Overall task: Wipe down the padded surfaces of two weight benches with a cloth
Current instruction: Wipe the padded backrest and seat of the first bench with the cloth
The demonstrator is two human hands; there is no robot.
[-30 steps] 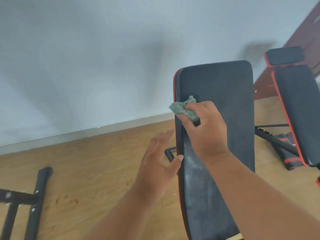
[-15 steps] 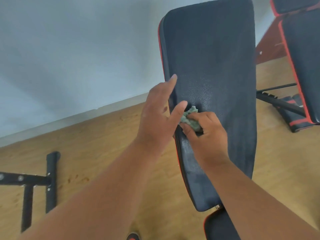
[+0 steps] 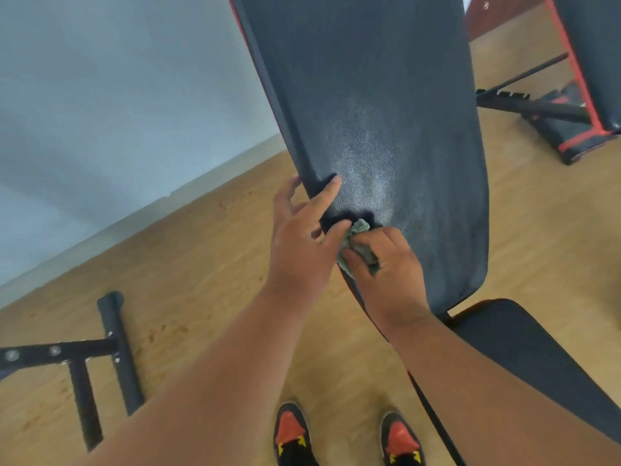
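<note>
Within a second the right hand [image 3: 386, 264], fingers bunched around the cloth [image 3: 358, 245], had wiped down to the near end of the backrest pad [image 3: 386, 112], while the left hand [image 3: 302, 237] (fingers loosely spread) came to grip its left edge, so this pad seemed nearly done.

- Two black padded weight benches with red piping: the one under my hands [image 3: 386, 95] and another at the right [image 3: 591, 62].
- One crumpled green cloth [image 3: 359, 237].
- Two hands of mine: left [image 3: 302, 240], right [image 3: 389, 264].
- Two black-and-orange shoes: [image 3: 292, 435], [image 3: 401, 442].
- One black metal floor frame [image 3: 114, 348].
</note>
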